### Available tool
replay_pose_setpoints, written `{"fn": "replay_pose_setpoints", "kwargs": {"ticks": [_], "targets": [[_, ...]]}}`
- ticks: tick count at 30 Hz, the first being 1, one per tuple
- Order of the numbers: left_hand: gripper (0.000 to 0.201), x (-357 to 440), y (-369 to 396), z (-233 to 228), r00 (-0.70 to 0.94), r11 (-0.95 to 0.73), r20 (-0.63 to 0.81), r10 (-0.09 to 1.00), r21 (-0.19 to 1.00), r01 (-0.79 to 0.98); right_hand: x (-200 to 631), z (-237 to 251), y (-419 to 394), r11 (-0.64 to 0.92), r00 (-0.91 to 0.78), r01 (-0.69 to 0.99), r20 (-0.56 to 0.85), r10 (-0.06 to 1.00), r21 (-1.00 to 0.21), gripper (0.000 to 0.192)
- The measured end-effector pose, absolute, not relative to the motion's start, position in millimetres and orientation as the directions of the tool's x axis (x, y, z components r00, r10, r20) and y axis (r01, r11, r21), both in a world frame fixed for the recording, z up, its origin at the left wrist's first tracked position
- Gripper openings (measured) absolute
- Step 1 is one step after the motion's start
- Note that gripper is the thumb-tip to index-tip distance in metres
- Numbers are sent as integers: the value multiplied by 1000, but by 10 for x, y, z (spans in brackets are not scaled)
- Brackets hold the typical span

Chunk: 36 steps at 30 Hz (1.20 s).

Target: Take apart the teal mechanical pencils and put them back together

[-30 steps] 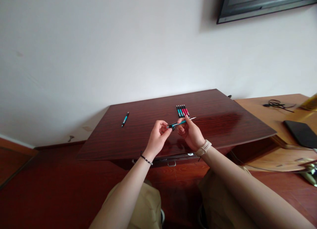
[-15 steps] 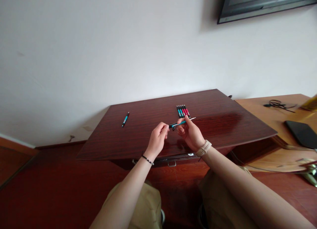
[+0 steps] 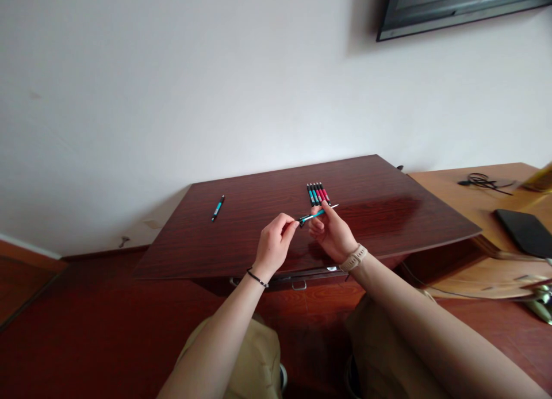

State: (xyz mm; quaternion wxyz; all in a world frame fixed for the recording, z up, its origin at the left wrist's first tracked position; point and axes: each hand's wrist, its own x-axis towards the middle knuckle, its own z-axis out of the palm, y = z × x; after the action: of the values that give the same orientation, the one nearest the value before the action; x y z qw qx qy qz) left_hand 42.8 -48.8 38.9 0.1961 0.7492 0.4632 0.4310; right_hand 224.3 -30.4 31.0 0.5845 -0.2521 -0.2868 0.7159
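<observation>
Room: a white wall [image 3: 172, 88] is in front of me, with the dark edge of a screen [image 3: 452, 8] up at the far right.
Table: a dark red-brown table [image 3: 259, 238] sits low in front of my knees.
My left hand: my left hand [image 3: 275, 244] is closed, and its fingertips pinch the dark left end of a teal pen [image 3: 314, 215].
My right hand: my right hand [image 3: 333, 233] holds the same teal pen from the right side, fingers curled around it.
Teal pen: it is up in the air just above the near middle of the table, a bit tilted, with its thin tip pointing right.
Pen row: a row of pens [image 3: 318, 193], teal and pink, lies just behind my hands on the table.
Lone pen: one more lone pen [image 3: 218, 207] lies far off to the left.
Right side: a lighter desk [image 3: 470, 203] holds a black flat thing [image 3: 524, 232] and some cords [image 3: 483, 181].
</observation>
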Motion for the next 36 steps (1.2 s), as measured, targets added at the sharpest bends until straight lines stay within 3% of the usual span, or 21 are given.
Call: {"fn": "replay_pose_setpoints", "kwargs": {"ticks": [9,12,16,19,23,28,36], "targets": [[25,336,-384,298,181,-319,267,947,856,406,2235,298,-311,-111,-135,-628,-32,990,-770,54],[26,335,-390,288,227,-192,133,965,946,261,2243,270,-322,-88,-132,-598,-10,991,-797,53],[38,383,-459,350,319,17,8,948,997,-77,2249,271,-342,-117,-187,-633,5,982,-765,48],[41,446,-527,435,390,99,34,920,944,-316,2257,291,-342,-206,-277,-708,-2,961,-676,44],[38,551,-603,532,437,149,81,896,872,-466,2288,317,-335,-293,-356,-778,6,934,-556,34],[33,648,-661,547,446,148,102,889,859,-491,2315,338,-345,-353,-400,-817,7,917,-457,31],[24,717,-647,462,369,114,102,924,847,-518,2309,315,-327,-330,-371,-805,-17,929,-494,27]]}}
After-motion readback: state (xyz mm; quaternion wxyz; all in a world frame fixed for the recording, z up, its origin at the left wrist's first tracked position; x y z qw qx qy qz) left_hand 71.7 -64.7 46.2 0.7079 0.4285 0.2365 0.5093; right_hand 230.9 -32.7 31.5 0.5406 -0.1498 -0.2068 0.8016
